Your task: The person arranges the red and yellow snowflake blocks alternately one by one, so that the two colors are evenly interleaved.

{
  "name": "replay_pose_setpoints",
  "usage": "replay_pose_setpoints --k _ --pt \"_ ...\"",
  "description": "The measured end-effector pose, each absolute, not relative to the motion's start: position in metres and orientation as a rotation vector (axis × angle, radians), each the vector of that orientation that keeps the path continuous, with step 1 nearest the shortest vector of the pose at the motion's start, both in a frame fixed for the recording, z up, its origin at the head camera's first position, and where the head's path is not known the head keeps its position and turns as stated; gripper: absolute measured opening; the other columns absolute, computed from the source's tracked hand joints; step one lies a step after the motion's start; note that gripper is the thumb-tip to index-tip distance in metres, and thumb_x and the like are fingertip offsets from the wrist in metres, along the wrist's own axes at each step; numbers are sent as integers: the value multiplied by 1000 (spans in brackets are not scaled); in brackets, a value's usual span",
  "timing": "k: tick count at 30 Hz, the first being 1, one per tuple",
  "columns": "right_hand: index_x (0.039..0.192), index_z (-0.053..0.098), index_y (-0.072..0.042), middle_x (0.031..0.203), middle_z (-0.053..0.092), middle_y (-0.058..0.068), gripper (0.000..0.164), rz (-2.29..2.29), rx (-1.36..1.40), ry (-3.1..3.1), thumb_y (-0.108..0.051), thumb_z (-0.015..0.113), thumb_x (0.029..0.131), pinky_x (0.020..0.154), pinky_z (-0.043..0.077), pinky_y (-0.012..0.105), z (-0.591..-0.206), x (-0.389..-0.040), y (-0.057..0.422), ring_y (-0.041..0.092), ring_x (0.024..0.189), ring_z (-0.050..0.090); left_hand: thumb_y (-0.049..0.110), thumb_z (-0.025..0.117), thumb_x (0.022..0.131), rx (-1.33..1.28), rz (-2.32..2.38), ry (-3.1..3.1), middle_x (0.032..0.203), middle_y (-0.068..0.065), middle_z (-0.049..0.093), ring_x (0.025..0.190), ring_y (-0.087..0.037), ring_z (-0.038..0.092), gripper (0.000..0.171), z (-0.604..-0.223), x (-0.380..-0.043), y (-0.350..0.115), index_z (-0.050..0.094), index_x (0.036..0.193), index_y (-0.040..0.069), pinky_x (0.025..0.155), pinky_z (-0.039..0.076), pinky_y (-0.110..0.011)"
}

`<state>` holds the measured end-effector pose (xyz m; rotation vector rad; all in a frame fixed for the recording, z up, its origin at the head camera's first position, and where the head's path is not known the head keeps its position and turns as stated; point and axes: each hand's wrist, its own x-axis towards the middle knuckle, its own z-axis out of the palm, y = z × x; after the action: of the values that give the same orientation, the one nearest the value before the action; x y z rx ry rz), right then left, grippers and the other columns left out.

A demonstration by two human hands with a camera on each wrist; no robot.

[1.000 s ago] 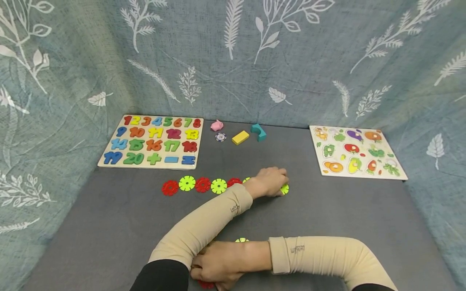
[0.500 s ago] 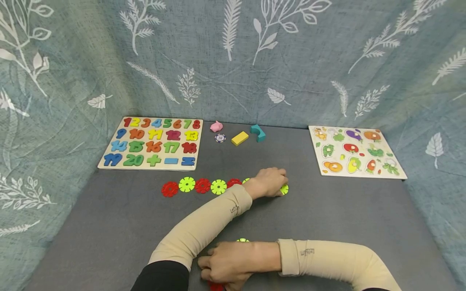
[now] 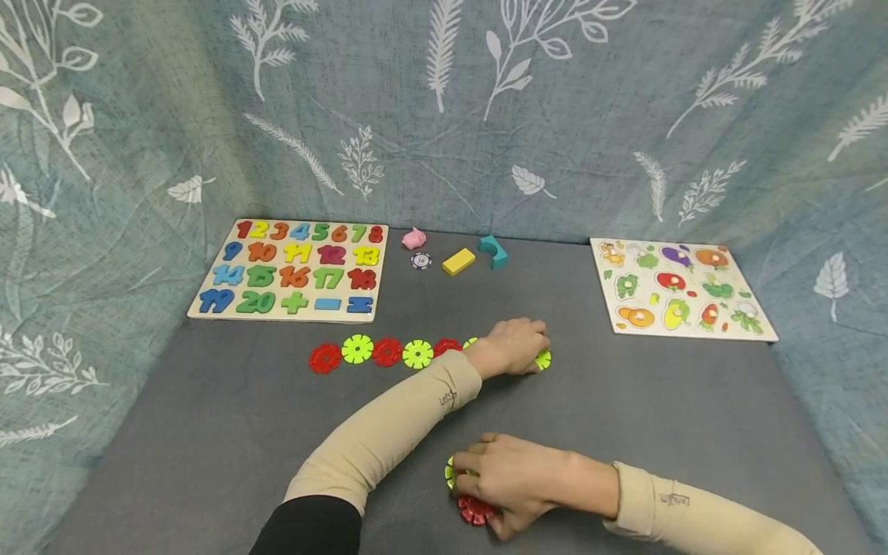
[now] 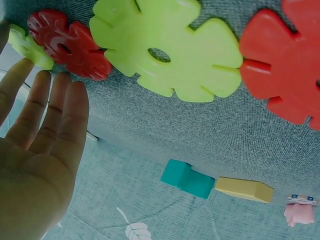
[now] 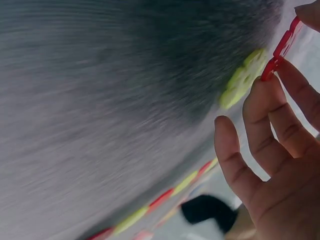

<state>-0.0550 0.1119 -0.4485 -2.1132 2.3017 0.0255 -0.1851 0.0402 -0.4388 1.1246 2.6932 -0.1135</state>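
In the head view my left hand (image 3: 516,347) rests at the right end of a row of notched plastic discs. In the left wrist view its fingers are nearly straight, and a fingertip touches a yellow-green disc (image 4: 31,47). Beside that one lie a dark-red disc (image 4: 67,45) and a larger-looking yellow-green disc (image 4: 165,50). My right hand (image 3: 516,478), nearer to me, pinches a red disc (image 3: 475,509) between thumb and fingers, seen edge-on in the right wrist view. Another yellow-green disc (image 5: 243,80) lies on the table just past it, partly hidden by the hand in the head view.
A number puzzle board (image 3: 287,270) stands at the back left, a vegetable puzzle board (image 3: 683,289) at the right. Between them lie a pink pig (image 3: 414,239), a poker chip (image 3: 421,261), a yellow block (image 3: 459,262) and a teal arch block (image 3: 494,253). Patterned cloth hangs behind.
My right hand has moved right and away from me with the red disc, out from beside the left forearm, to the near yellow-green disc. The left hand has stayed in place.
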Motion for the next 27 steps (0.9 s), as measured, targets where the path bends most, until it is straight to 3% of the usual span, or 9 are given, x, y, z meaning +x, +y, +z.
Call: replay_pose_setpoints --k 9,15,27 --pt "102 62 -21 98 56 -8 45 -219 -1856 2489 -33 74 60 70 47 25 -450 -75 164 3 81 55 40 59 95 1113 -125 2692 129 4 54 108 -15 56 38 -437 -187 39 60 129 24 82 51 -30" --pt "101 62 -19 96 54 -7 43 -238 -1634 2630 -29 74 61 72 50 29 -452 -94 196 3 77 50 40 59 94 1111 -122 2684 128 3 55 110 -15 56 39 -437 -187 39 60 130 23 84 52 -31" --pt "104 63 -19 96 55 -8 44 -237 -1091 2785 -25 77 63 64 46 23 -448 -142 234 4 76 52 41 61 93 1098 -104 2684 129 4 55 110 -14 56 41 -440 -187 41 61 129 22 86 52 -32"
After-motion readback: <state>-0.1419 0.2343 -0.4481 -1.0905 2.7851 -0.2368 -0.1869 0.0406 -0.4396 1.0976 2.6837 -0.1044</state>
